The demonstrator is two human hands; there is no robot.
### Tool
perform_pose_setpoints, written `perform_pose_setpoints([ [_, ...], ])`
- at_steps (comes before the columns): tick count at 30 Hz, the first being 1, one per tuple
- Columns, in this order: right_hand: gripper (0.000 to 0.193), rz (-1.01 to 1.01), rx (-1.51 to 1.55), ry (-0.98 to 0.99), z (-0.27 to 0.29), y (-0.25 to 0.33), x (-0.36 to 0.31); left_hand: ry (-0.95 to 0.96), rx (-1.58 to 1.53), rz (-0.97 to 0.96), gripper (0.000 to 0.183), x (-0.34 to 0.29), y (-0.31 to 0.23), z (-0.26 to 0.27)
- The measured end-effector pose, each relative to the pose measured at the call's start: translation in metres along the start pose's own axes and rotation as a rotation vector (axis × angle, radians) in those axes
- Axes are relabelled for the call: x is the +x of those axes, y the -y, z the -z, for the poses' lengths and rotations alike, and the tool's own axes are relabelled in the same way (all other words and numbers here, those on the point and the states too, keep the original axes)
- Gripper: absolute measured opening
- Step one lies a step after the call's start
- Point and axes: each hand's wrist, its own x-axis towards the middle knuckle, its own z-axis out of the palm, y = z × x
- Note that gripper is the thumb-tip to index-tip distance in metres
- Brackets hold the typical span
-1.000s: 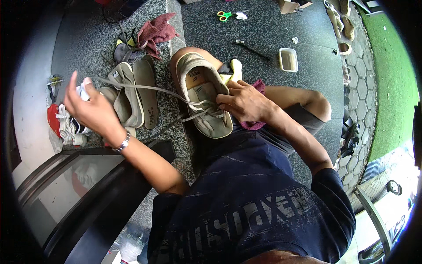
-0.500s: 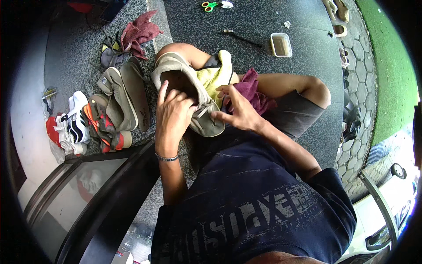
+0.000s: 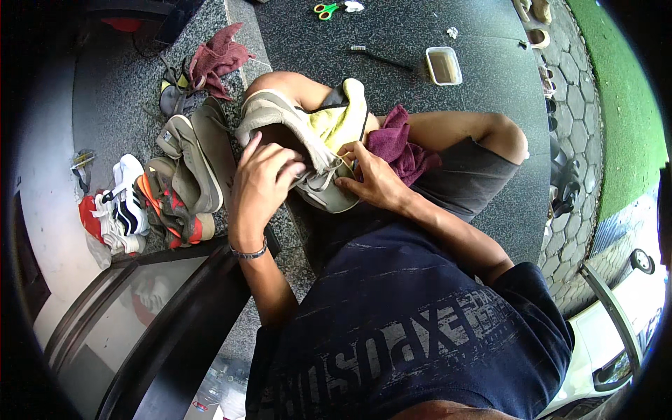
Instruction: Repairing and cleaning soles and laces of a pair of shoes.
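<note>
A greyish-olive lace-up sneaker [image 3: 274, 105] rests on my lap, its dark opening facing up and its toe toward my body. My left hand [image 3: 260, 180] is at the near left side of the opening, fingers apart and gripping nothing I can see. At the toe and lace end, my right hand [image 3: 374, 178] holds the sneaker between thumb and fingers. A yellow cloth [image 3: 343, 119] lies over my leg against the shoe's far side. Beside it is a maroon cloth [image 3: 399, 147].
To the left stand another olive sneaker [image 3: 189, 164], an orange-and-grey shoe [image 3: 171, 203] and white shoes [image 3: 126, 196]. Another maroon cloth [image 3: 218, 59] lies behind them. Ahead on the dark floor are a brush [image 3: 381, 58], a plastic tub [image 3: 444, 66] and green-handled scissors [image 3: 326, 10].
My left hand has slid left and away from the laces, its fingers spreading. My right hand has closed onto the toe end. The sneaker has shifted slightly left.
</note>
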Motion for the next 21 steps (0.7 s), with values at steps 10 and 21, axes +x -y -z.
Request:
perform_pose_setpoints([
  [10,0.046,-0.093,0.091,0.073,0.021,0.022,0.004,-0.099,-0.035,0.056,0.008,-0.004,0.006,0.000],
  [21,0.036,0.009,0.017,0.050,0.025,0.018,0.010,-0.309,-0.044,0.152,0.016,-0.012,0.025,-0.003],
])
